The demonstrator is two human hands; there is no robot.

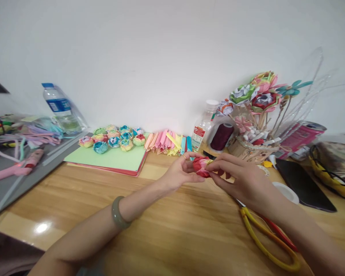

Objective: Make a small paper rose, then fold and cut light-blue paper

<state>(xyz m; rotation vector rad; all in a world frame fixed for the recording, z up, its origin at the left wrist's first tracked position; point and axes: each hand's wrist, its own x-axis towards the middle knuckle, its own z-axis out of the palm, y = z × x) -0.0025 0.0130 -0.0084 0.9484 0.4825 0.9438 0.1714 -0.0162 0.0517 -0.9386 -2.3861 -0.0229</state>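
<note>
A red and pink paper flower [200, 166] with a touch of yellow is held between both hands above the wooden table. My left hand [184, 171] is closed around its left side, fingers behind and thumb below. From the right, my right hand [241, 178] pinches the flower's edge with thumb and fingertips. Beneath my right forearm lie yellow-handled scissors [254, 230], their blades mostly hidden by the hand. Beyond the hands are folded paper strips [163, 142] in orange, pink, yellow and blue.
Several finished paper flowers [114, 142] sit on green paper [103, 160] to the left. A water bottle [57, 109] stands behind. At the back are a clear bottle [202, 126], a dark thread spool [222, 137] and a flower basket [253, 150]. A black phone [306, 186] lies right.
</note>
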